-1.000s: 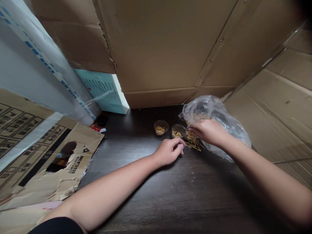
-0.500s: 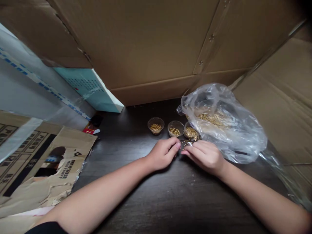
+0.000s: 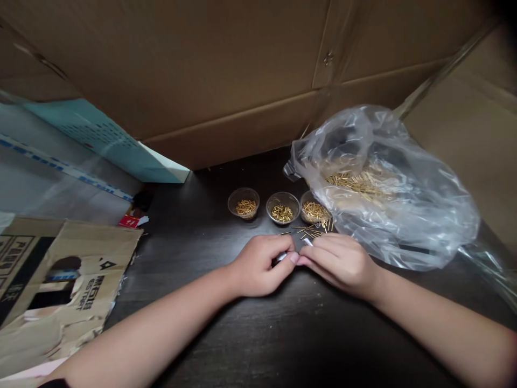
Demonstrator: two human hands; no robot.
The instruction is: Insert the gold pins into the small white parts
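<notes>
My left hand (image 3: 260, 265) and my right hand (image 3: 339, 262) sit close together on the dark wood tabletop (image 3: 194, 253), fingertips nearly meeting. Each pinches a small white piece, seen at the left fingers (image 3: 280, 257) and the right fingers (image 3: 308, 242); their exact shape is hidden. Just above them lies a loose scatter of brass pins (image 3: 309, 232). Behind stand several clear plastic cups of brass pins (image 3: 283, 208). To the right, a crumpled clear plastic bag (image 3: 404, 215) holds more pins (image 3: 355, 183), and my right hand rests against its lower edge.
A large brown cardboard box (image 3: 202, 70) rises behind the table and another cardboard panel (image 3: 472, 118) stands at the right. A torn printed cardboard sheet (image 3: 68, 269) lies at the left. Behind it are a teal box (image 3: 109, 143) and a small red label (image 3: 129, 221).
My right hand has come away from the bag, down to my left hand, and both now pinch white pieces. The view has tilted, showing more of the bag.
</notes>
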